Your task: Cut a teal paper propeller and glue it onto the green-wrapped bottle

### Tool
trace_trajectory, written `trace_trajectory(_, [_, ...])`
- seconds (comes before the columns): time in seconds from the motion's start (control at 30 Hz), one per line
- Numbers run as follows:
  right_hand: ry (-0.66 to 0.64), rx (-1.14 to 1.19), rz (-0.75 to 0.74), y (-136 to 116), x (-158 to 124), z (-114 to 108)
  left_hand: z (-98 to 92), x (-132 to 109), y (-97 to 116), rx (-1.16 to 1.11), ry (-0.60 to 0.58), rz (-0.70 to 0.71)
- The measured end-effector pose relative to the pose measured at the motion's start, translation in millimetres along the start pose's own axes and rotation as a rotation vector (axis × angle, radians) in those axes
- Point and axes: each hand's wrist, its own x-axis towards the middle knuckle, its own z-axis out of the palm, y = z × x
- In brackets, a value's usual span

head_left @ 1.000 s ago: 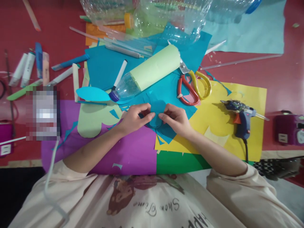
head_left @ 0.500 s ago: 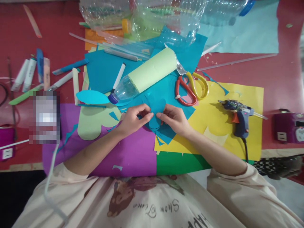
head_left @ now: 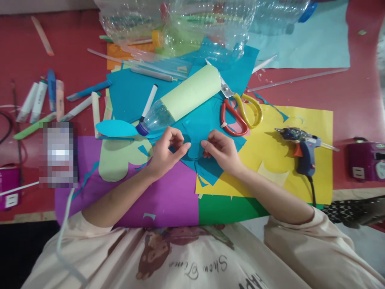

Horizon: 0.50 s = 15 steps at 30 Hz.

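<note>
A small blue paper piece [head_left: 196, 140] with a rounded lower end lies between my two hands, over other blue paper. My left hand [head_left: 168, 150] has its fingers curled and thumb pointing at the piece's left edge. On the right edge, my right hand [head_left: 221, 150] closes thumb and fingers together. Whether either hand grips the piece is hard to make out against the same blue. Just beyond lies a clear bottle wrapped in pale green paper [head_left: 192, 94], its purple cap [head_left: 142, 128] to the left. Scissors [head_left: 237, 114] with red and yellow handles rest at its right.
A glue gun [head_left: 305, 150] lies on yellow paper [head_left: 321, 168] at right. Markers [head_left: 38, 102] and a phone [head_left: 61, 154] are at left. Clear plastic bottles [head_left: 210, 24] stand at the back. Purple paper [head_left: 168, 196] covers the front edge.
My left hand has moved slightly left and my right hand slightly right, so the gap between the thumbs is wider. The whole view has shifted a little.
</note>
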Motion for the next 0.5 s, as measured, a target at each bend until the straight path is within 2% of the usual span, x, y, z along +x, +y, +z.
trace_trajectory(0.07, [0.024, -0.056, -0.033, -0.1, -0.8, -0.7, -0.3, -1.8, 0.9, 0.06, -0.013, 0.091])
trace_trajectory(0.13, [0.036, -0.14, -0.089, 0.1, -1.9, -1.5, -0.9, -2.7, 3.1, 0.12, -0.114, 0.132])
trace_trajectory(0.2, [0.028, -0.228, -0.176, 1.2, -3.0, -2.1, -1.4, -2.5, 5.3, 0.117, -0.202, 0.116])
trace_trajectory(0.27, [-0.034, -0.282, -0.28, 2.7, -3.9, -2.5, -1.9, -1.5, 6.6, 0.071, -0.245, 0.067])
trace_trajectory(0.37, [-0.153, -0.304, -0.393, 4.0, -5.0, -2.5, -2.5, 0.2, 6.3, 0.023, -0.233, -0.012])
trace_trajectory(0.5, [-0.153, -0.319, -0.35, 2.5, -6.0, -2.5, -2.0, 2.2, 4.0, 0.005, -0.151, -0.118])
